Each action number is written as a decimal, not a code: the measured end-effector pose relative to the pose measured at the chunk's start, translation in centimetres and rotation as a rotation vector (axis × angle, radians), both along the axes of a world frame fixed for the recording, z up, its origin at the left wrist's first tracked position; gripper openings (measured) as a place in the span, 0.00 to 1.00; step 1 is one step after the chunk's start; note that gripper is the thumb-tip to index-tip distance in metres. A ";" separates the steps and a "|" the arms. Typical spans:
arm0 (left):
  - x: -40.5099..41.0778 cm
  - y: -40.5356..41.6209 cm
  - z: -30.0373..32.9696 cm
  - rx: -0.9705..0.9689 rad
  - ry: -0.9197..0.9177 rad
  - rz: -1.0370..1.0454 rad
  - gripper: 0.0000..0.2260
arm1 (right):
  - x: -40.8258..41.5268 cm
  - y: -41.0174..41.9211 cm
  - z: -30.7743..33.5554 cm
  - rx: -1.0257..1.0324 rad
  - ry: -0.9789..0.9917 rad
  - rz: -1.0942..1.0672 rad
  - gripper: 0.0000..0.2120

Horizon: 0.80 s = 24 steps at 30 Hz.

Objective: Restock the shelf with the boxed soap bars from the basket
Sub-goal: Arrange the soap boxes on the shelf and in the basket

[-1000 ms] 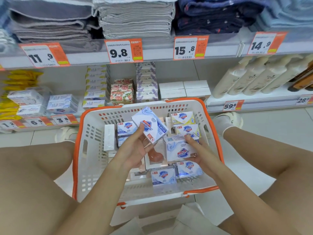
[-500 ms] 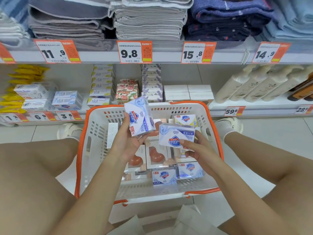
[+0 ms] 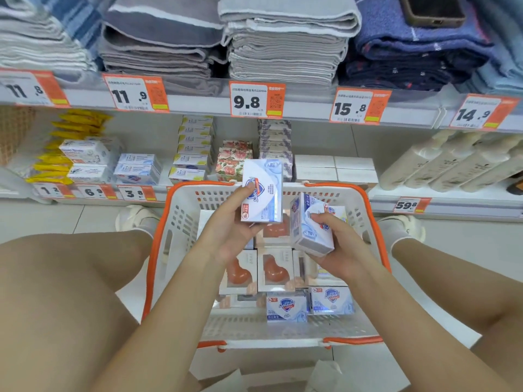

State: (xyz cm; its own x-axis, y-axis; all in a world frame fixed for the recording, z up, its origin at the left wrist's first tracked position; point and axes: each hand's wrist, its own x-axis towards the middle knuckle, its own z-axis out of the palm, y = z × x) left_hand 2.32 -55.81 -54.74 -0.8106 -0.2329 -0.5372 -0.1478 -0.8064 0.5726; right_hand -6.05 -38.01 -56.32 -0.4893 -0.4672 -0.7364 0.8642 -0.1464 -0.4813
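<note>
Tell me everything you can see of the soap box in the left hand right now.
The soap box in the left hand is a white and pale blue carton, apparently cardboard, with a blue and red shield logo and a small red and white sticker near its lower left corner. It looks closed and undamaged. The left hand holds it upright, printed face toward the camera, above the far part of the basket, thumb on the front, fingers behind. It appears clear of the box in the right hand.

Single head-worn wide-angle view, forward and down, close above the basket (image 3: 158, 267), facing low shelf (image 3: 311, 108).
</note>
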 end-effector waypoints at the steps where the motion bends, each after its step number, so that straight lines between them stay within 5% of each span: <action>1: 0.0 -0.4 0.4 -0.007 -0.003 0.002 0.13 | 0.0 -0.6 0.3 -0.007 0.004 0.022 0.14; 8: 1.9 -5.0 3.2 -0.291 -0.176 -0.087 0.14 | -0.3 -4.1 1.4 -0.023 0.073 0.129 0.24; 17: 8.0 -12.2 12.4 -0.517 -0.165 -0.140 0.13 | -0.4 -11.3 2.1 0.033 0.051 0.303 0.09; 24: 8.9 -20.4 8.9 -0.570 -0.385 -0.074 0.11 | -1.3 -17.9 1.5 0.112 0.168 0.467 0.08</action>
State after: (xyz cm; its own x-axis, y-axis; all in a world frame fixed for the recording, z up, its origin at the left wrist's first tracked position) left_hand 11.20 -76.23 -45.88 -0.6111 -0.5159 -0.6003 -0.4688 -0.3751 0.7997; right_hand -7.33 -55.94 -54.79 -0.3634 -0.5871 -0.7233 0.7342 0.2974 -0.6103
